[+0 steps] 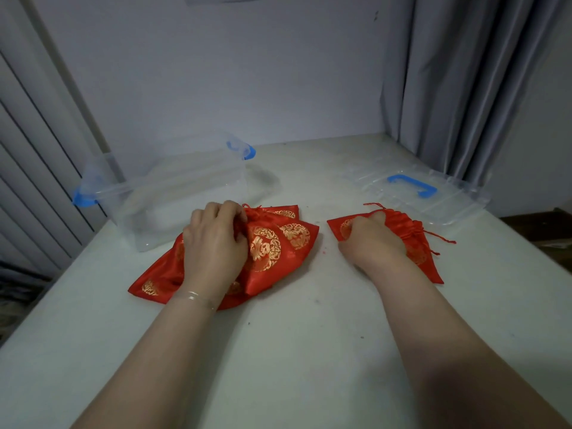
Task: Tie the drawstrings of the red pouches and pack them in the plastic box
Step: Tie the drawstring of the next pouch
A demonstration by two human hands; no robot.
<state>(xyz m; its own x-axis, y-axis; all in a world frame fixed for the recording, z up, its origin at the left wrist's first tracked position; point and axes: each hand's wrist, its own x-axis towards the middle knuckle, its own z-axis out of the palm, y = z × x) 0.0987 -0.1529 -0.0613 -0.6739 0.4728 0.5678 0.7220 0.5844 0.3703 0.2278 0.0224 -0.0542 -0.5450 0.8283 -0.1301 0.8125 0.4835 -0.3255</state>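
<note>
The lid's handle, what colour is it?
Blue handle on the clear lid; head view.

A white bench point(294, 351) carries everything. A pale wall point(232, 72) rises behind it, grey curtains point(448, 88) hanging at its far right corner.

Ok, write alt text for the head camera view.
Two bare hands press on red pouches on a white table: the left hand on a pile of pouches, the right hand on a separate pouch. Behind stand an open clear plastic box and its lid.
</note>
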